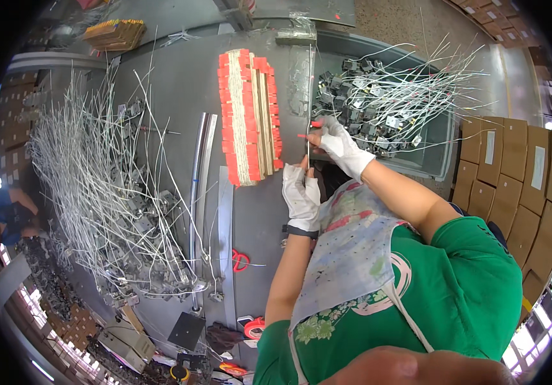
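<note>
My left hand (301, 196), in a white glove with bare fingertips, pinches the lower end of a thin white wire (310, 70). The wire runs up along a taped strip at the table's edge. My right hand (342, 149), gloved the same way, is closed just above the left, beside the wire. Two short red ends (303, 135) stick out of its fingers; their kind cannot be made out. Left of my hands lies a stack of beige strips (266, 122) with red tape tabs along its sides.
A grey bin (446, 151) on the right holds small dark parts with white wires. A large heap of similar wired parts (109, 192) covers the table's left. Metal rails (200, 192), red-handled scissors (240, 260) and a black plate (186, 331) lie nearer. Cardboard boxes (507, 173) stand right.
</note>
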Demonstrator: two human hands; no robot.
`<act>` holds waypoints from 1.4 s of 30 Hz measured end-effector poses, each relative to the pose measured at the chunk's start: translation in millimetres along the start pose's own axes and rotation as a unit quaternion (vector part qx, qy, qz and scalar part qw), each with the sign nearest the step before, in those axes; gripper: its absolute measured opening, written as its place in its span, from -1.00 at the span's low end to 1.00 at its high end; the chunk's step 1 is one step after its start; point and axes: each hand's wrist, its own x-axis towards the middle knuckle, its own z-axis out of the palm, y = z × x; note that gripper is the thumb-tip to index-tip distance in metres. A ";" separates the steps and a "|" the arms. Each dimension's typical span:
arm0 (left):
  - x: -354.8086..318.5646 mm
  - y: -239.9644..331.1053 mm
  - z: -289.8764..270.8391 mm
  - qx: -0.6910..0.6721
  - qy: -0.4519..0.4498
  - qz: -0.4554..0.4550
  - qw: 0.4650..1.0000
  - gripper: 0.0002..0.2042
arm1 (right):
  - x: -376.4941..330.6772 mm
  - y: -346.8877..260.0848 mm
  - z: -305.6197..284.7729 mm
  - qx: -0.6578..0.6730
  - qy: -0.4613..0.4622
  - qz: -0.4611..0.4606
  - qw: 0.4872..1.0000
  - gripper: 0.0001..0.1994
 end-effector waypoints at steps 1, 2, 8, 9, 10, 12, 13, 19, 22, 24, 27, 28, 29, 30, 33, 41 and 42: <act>-1.9 6.1 -4.1 -0.005 -0.007 -0.028 1.000 -0.72 | -4.5 -4.4 2.4 -0.001 -0.003 -0.002 1.000 -0.63; -3.2 10.5 -7.8 -0.006 -0.003 -0.026 1.000 -0.72 | -9.7 -10.6 4.7 -0.012 -0.016 -0.042 0.999 -0.63; -17.2 31.9 -34.8 -0.118 0.040 0.011 0.992 -0.73 | -48.3 -34.7 17.2 -0.018 -0.048 -0.092 0.994 -0.67; -21.2 29.7 -37.8 -0.114 0.043 0.026 0.992 -0.73 | -54.9 -36.5 21.6 -0.005 -0.056 -0.093 0.994 -0.68; -25.2 29.0 -41.4 -0.110 0.047 0.042 0.992 -0.73 | -59.9 -37.0 25.7 0.009 -0.064 -0.093 0.994 -0.69; -32.7 37.1 -49.2 -0.141 0.036 0.034 0.989 -0.73 | -67.1 -34.9 29.3 0.020 -0.080 -0.120 0.989 -0.70; -35.9 41.7 -53.1 -0.172 0.021 0.021 0.985 -0.74 | -70.7 -34.1 31.0 0.031 -0.093 -0.141 0.985 -0.70; -33.5 70.1 -105.7 -0.197 -0.083 -0.064 0.975 -0.82 | -110.7 -50.9 45.7 0.047 -0.150 -0.168 0.973 -0.75; -32.2 55.0 -90.0 -0.088 -0.080 0.148 0.982 -0.85 | -117.1 -53.0 56.7 0.028 -0.171 -0.242 0.955 -0.75; -36.1 73.0 -90.2 -0.141 -0.102 0.086 0.981 -0.84 | -117.8 -66.6 58.1 0.039 -0.098 -0.217 0.970 -0.74; -26.6 83.5 -98.1 -0.063 -0.061 0.159 0.983 -0.83 | -113.9 -68.7 50.9 0.043 -0.080 -0.266 0.960 -0.74; -21.3 83.3 -92.0 -0.048 -0.025 0.190 0.980 -0.79 | -110.3 -66.5 48.1 0.051 -0.059 -0.295 0.952 -0.74; -15.0 76.5 -84.8 -0.007 0.060 0.263 0.963 -0.79 | -104.6 -70.2 43.0 0.055 -0.030 -0.299 0.952 -0.76; -13.4 81.1 -86.5 -0.045 0.090 0.267 0.959 -0.76 | -93.2 -74.4 31.8 0.060 -0.002 -0.300 0.952 -0.78; -28.5 60.1 -105.4 0.054 0.214 0.233 0.947 -0.76 | -57.4 -98.5 -46.8 0.110 0.128 -0.288 0.942 -0.85; -105.7 -127.7 -208.0 0.163 0.342 -0.069 0.923 -0.79 | -2.1 -56.7 -165.8 0.166 0.114 -0.173 0.964 -0.81; -97.5 -117.4 -213.6 0.158 0.336 -0.065 0.926 -0.79 | -21.0 -59.2 -96.4 0.173 0.205 -0.125 0.955 -0.83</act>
